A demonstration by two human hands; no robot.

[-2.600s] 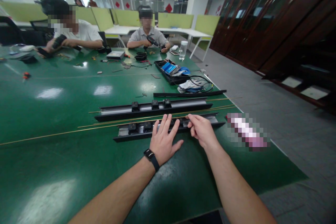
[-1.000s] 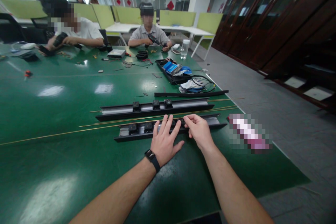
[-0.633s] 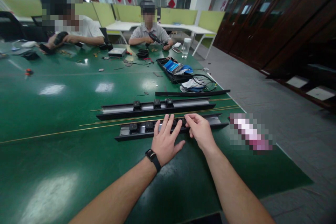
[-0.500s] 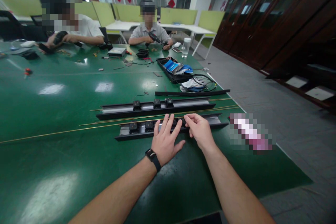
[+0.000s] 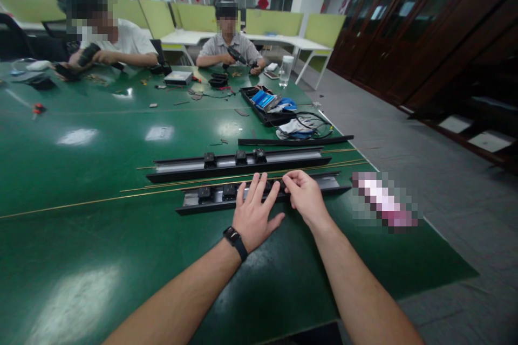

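Note:
My left hand (image 5: 253, 221), with a dark watch on its wrist, lies with fingers spread across the near black channel (image 5: 206, 207). Small black blocks (image 5: 204, 193) sit inside that channel, some partly hidden by my fingers. A long, thin brass-coloured rod (image 5: 101, 203) runs from the left edge of the view, along the channel, to my hands. Thumb and index finger of my right hand (image 5: 305, 197) are pinched together at the rod's right end. Just beyond lies a second black channel (image 5: 283, 161) with similar blocks, and more thin rods rest between the two channels.
All this is on a green table (image 5: 162, 259). A black strip (image 5: 295, 141), a cable with a cloth (image 5: 293, 128) and a black tray (image 5: 265, 117) of blue items lie farther back. Two people with power drills sit opposite. A pixelated pink object (image 5: 384, 202) lies right.
The view has shifted very slightly. Both hands keep the same pose at the near channel, and the rod shows no clear movement.

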